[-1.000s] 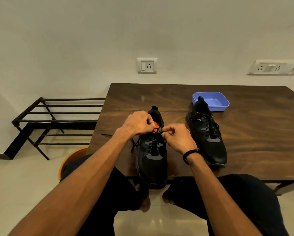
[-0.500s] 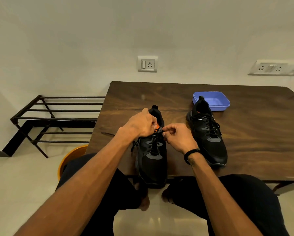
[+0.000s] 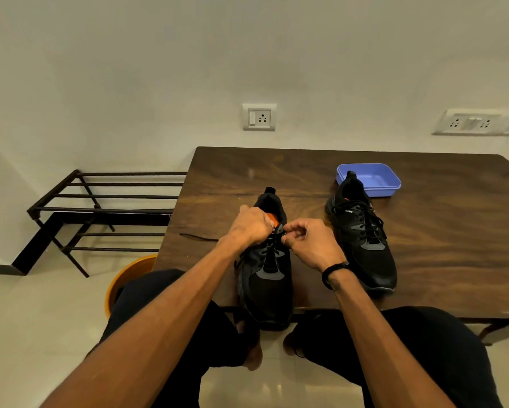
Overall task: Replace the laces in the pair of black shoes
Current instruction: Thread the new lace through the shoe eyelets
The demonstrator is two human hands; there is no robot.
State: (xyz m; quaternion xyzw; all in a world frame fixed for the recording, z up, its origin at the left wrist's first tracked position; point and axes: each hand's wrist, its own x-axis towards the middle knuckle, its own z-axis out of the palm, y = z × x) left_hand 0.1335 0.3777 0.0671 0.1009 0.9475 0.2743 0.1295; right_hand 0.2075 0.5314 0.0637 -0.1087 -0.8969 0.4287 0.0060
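Two black shoes stand on the dark wooden table [image 3: 441, 231], toes toward me. The near shoe [image 3: 269, 287] has an orange lining and hangs a little over the front edge. My left hand [image 3: 251, 223] grips the lace at the top eyelets on its left side. My right hand [image 3: 309, 241] pinches the lace end at the top eyelets on the right side. A loose black lace tail [image 3: 198, 237] trails left across the table. The second shoe [image 3: 362, 237] is fully laced and stands to the right.
A blue plastic tray [image 3: 380, 179] sits behind the second shoe. A black metal shoe rack [image 3: 100, 210] stands left of the table, with an orange tub [image 3: 126, 278] on the floor by my left knee. Wall sockets and a cable are at the back.
Both hands have stayed at the top eyelets of the near shoe, with only small finger movements on the lace. The shoes have not moved.
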